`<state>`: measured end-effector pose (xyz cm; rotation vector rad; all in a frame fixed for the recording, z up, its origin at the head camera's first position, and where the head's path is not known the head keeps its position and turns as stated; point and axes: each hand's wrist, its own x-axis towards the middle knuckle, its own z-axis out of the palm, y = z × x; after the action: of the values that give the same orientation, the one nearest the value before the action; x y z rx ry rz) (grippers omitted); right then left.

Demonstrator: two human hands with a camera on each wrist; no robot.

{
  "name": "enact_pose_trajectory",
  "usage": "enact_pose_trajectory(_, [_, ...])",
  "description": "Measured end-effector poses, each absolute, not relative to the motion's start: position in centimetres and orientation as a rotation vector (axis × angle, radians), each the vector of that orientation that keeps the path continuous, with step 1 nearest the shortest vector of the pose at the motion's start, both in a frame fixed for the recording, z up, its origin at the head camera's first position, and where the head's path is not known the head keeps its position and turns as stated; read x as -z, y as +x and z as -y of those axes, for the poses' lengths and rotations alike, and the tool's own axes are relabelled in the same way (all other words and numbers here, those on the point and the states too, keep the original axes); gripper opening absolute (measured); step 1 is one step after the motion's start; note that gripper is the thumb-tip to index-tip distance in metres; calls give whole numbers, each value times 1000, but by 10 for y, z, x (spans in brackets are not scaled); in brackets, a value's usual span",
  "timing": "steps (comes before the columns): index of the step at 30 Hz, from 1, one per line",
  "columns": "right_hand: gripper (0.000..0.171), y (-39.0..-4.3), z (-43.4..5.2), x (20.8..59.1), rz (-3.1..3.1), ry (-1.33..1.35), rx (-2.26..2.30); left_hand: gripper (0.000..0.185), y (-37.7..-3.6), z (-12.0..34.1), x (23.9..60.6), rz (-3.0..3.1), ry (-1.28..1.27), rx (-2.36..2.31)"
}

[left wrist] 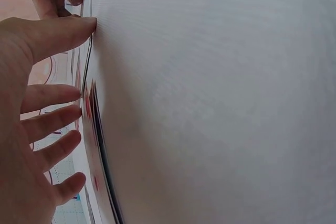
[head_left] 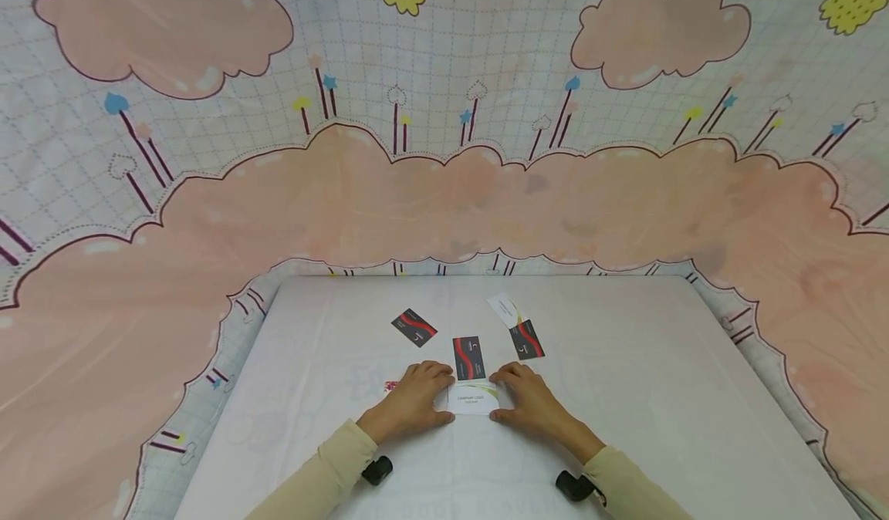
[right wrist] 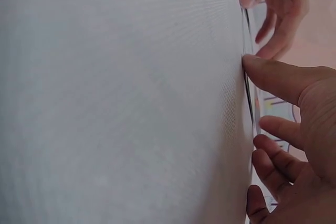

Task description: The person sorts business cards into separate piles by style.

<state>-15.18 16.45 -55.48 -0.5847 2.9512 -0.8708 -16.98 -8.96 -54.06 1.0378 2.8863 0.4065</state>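
Note:
A white business card [head_left: 473,399] with a green-yellow curve and "COMPANY LOGO" print lies flat on the white table [head_left: 625,396]. At its left end, my left hand [head_left: 414,400] holds it between thumb and index finger, near the two corners. My right hand [head_left: 535,403] grips the right end the same way; its other fingers [right wrist: 273,163] spread loosely beyond the card. Just above stands a black card [head_left: 468,358] with a red wave. Partly hidden behind the left hand is a red-patterned card [head_left: 390,386]; in the left wrist view, thin stacked card edges [left wrist: 102,150] show there.
Farther back on the left, another black-and-red card [head_left: 414,327] lies tilted. Back right, a white card [head_left: 505,309] touches or overlaps a black-and-red card [head_left: 527,339]. A patterned cloth [head_left: 486,204] with peach clouds hangs behind and around the table.

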Motion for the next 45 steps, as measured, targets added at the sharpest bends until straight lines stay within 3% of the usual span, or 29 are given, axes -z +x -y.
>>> enact_pose_trajectory(21, [46, -153, -176, 528, -2929, -548, 993, 48, -168, 102, 521, -2959, 937, -620])
enact_pose_trajectory(45, [38, -171, -191, 496, -3151, -383, 1304, 42, -193, 99, 512, -3092, 923, -885])
